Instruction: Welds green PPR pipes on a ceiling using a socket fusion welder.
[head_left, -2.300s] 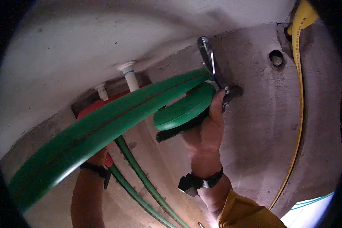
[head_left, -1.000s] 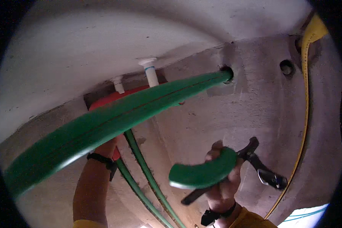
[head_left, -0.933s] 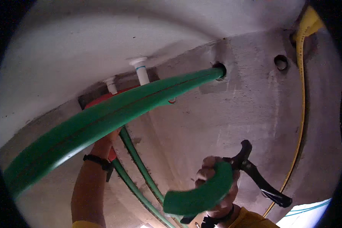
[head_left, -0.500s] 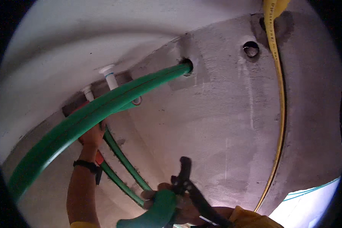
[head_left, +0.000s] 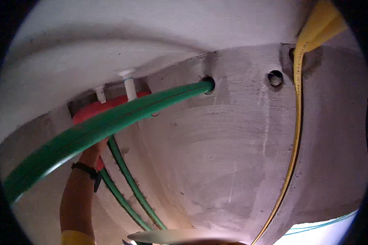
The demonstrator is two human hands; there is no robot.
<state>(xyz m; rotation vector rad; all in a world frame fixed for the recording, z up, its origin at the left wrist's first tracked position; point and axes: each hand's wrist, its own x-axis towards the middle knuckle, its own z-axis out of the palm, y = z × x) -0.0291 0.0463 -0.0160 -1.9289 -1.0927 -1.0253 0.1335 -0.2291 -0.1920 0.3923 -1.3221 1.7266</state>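
Note:
My left hand [head_left: 99, 146] is raised at the left, behind a thick green pipe [head_left: 110, 118] that hides its fingers. A red piece [head_left: 88, 113] shows above the pipe, and a bit more red appears beside my wrist. Whether the hand grips it is hidden. Two white pipe stubs [head_left: 129, 86] with flanges come down from the ceiling toward the red piece. Two thin green pipes [head_left: 129, 175] run down the wall from near the hand. My right hand is out of view; a pale blurred shape [head_left: 188, 236] lies along the lower edge.
The thick pipe crosses in front of the wall [head_left: 216, 163] and enters a hole. Right of it is another round hole [head_left: 275, 78]. A yellow strap or tape [head_left: 296, 134] hangs down the wall from a wider yellow part at upper right. Bright light shows at lower right.
The view has shifted, so the wall sits lower. My right hand, with the black-handled tool and a short green pipe piece, has left the picture. More of the red piece shows.

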